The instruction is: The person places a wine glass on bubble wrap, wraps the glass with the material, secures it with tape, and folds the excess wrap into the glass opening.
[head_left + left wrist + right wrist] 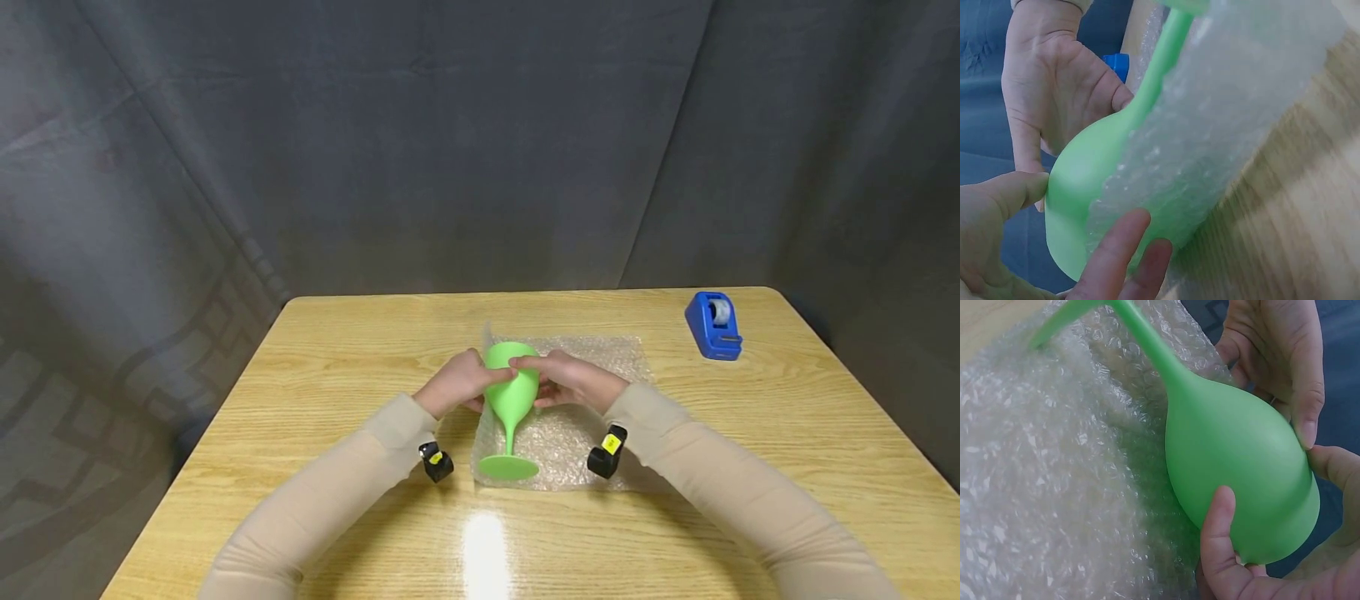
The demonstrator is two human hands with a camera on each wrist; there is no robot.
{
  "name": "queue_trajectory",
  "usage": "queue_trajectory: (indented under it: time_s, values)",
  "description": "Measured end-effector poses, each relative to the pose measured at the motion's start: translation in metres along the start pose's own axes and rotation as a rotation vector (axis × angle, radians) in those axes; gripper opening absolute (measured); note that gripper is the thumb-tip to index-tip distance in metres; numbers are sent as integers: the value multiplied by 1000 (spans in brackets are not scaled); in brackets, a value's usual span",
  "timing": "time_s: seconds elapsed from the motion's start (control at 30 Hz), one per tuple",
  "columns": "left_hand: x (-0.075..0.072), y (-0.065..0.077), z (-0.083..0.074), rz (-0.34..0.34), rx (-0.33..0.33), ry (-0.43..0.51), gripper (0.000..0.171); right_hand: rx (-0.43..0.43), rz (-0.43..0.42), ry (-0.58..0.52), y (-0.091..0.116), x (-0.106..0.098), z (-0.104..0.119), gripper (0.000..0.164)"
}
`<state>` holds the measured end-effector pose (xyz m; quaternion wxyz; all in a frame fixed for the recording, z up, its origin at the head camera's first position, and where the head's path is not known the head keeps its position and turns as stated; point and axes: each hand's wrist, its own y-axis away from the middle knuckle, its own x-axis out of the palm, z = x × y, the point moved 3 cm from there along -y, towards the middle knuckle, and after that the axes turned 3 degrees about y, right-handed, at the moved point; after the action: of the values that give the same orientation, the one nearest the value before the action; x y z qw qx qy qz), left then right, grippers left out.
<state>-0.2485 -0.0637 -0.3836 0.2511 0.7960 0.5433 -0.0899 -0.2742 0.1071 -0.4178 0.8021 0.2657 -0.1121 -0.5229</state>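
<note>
A light green goblet [512,398] lies along a sheet of bubble wrap [564,454], its round foot nearer the person and its bowl away. The left hand [459,380] grips the bowl from the left, thumb on the green surface. In the left wrist view, its fingers lie on the outside of the raised bubble wrap [1235,87], which is folded up against the bowl. On the other side, the right hand [576,380] holds the bowl between thumb and fingers. Both thumb tips nearly meet on the bowl [1241,450] in the right wrist view.
A blue tape dispenser [714,327] with a roll of clear tape stands at the back right of the wooden table [360,333]. Dark grey curtains [450,150] hang behind the table. Each wrist carries a small black camera [606,452].
</note>
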Motion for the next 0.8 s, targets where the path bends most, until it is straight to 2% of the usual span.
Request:
queue_trajectory:
  time_s: [0.1,0.2,0.3,0.37,0.53,0.63,0.8]
  values:
    - [-1,0,4,38,-26,61,50,-1,19,-4,-2,0,-1,48]
    - [-5,-2,7,70,-94,165,45,15,16,-17,-5,-1,-3,50]
    - [-10,-4,9,76,-157,275,37,23,3,-21,-6,-3,-5,51]
    - [-12,-6,10,70,-172,318,33,23,-7,-19,-5,-3,-5,53]
    - [-14,-10,18,34,-157,337,21,19,-9,-4,5,1,1,53]
    - [-12,-12,23,16,-147,362,19,22,-17,-3,9,3,3,50]
    - [-9,-14,31,19,-191,386,23,27,-28,-7,10,1,2,47]
